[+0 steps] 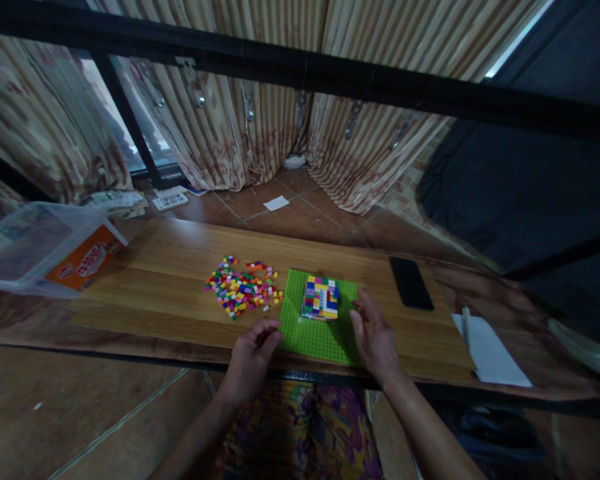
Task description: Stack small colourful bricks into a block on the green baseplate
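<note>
A green studded baseplate lies on the wooden board, with a squarish structure of multicoloured toy bricks standing on it. My left hand is at the plate's lower left edge, its fingers loosely curled and the thumb a little apart from the forefinger; I see nothing held in it. Beside the plate's right edge is my right hand, thumb and fingers apart with nothing visible between them. Left of the plate spreads a loose heap of small coloured bricks.
The wooden board carries a black phone at the right. A clear plastic tub with an orange label stands at its left end. White paper lies off the right end. A dark metal bar crosses above, before striped curtains.
</note>
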`<state>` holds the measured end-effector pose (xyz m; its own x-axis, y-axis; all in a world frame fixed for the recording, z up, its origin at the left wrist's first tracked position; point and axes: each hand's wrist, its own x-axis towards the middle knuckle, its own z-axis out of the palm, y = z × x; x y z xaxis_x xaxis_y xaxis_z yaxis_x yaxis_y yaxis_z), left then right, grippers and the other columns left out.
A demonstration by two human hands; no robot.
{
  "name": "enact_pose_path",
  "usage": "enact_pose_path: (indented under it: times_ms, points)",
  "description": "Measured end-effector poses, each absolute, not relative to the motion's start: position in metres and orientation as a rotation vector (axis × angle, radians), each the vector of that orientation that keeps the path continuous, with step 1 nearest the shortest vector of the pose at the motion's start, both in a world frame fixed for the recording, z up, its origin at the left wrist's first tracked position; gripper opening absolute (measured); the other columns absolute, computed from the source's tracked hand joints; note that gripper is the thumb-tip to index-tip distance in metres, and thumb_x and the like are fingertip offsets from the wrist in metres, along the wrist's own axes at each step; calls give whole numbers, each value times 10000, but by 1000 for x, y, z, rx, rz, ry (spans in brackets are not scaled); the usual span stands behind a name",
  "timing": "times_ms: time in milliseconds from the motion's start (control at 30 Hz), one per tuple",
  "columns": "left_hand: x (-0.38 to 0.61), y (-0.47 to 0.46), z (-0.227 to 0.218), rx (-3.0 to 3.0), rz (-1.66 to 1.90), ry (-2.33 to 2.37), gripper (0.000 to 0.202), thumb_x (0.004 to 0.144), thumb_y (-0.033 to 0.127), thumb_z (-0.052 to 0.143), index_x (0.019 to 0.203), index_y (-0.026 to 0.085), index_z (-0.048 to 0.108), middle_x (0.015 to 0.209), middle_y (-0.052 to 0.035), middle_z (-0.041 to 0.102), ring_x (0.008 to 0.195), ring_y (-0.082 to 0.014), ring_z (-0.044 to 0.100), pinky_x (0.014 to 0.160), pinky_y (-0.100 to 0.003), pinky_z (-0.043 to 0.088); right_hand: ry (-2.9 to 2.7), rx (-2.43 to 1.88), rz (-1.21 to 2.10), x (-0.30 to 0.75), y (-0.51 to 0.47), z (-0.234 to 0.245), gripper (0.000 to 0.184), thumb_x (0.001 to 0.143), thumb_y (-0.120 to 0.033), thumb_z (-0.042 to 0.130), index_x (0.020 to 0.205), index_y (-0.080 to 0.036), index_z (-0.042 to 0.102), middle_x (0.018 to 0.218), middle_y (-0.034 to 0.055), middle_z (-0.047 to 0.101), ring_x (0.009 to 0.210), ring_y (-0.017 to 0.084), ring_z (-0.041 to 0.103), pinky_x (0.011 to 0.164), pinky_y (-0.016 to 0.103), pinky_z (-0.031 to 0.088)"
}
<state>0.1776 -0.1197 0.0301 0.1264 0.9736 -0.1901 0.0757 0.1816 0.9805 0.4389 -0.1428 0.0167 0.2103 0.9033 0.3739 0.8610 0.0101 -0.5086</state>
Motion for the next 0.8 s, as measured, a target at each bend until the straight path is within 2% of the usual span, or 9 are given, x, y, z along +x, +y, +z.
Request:
enact_pose_path:
  times_ms: [100, 233, 400, 533, 600, 700, 800]
  points:
    - [158, -124, 21, 1351, 964, 1329, 233, 825, 368, 618, 964, 195, 691, 905, -32, 733, 848, -184, 688, 787, -297, 547, -1542, -1884, 9, 439, -162, 2, 521, 1000, -509, 378, 1353, -157, 529, 1208, 161, 667, 1091, 279, 639, 959, 476, 523]
    - [140, -125, 12, 1683, 1017, 1388, 217, 881, 334, 558, 1020, 217, 677, 1022, -43, 741, 960, -196, 702, 872, -319, 557, -1644, -1982, -62, 430, -175, -14, 548, 996, -519, 370, 1356, -136, 526, 1291, 184, 594, 1200, 303, 538, 1025, 502, 461]
    - [120, -109, 11, 2070, 1020, 1499, 194, 914, 275, 489, 993, 221, 657, 952, -60, 724, 889, -206, 696, 824, -343, 567, -1762, -2123, -145, 417, -168, -17, 530, 1001, -502, 349, 1308, -131, 573, 1375, 176, 538, 1228, 328, 490, 1050, 506, 410]
    - [98, -91, 10, 2187, 1098, 1701, 213, 915, 279, 489, 1041, 203, 644, 971, -93, 691, 927, -241, 665, 853, -396, 555, -1796, -2197, -155, 414, -165, -16, 528, 1005, -482, 331, 1340, -141, 556, 1413, 160, 513, 1242, 325, 480, 1064, 486, 386]
    - [88, -82, 9, 2185, 1145, 1823, 283, 914, 306, 503, 1144, 187, 617, 1104, -129, 653, 1055, -270, 632, 935, -441, 528, -1796, -2233, -152, 413, -166, -16, 537, 1003, -485, 325, 1357, -146, 546, 1437, 157, 494, 1260, 329, 469, 1069, 487, 374]
    - [81, -67, 8, 2150, 1121, 1974, 481, 902, 403, 536, 1312, 154, 527, 1350, -198, 512, 1282, -336, 507, 1041, -518, 452, -1775, -2288, -130, 410, -165, -16, 558, 1000, -493, 306, 1389, -155, 522, 1476, 150, 462, 1298, 332, 448, 1087, 496, 348]
    - [84, -52, 4, 2140, 958, 2024, 665, 891, 523, 526, 1411, 118, 436, 1469, -251, 389, 1388, -394, 389, 1074, -574, 391, -1757, -2321, -101, 408, -164, -17, 577, 997, -498, 286, 1413, -160, 499, 1503, 145, 434, 1350, 330, 413, 1120, 502, 311]
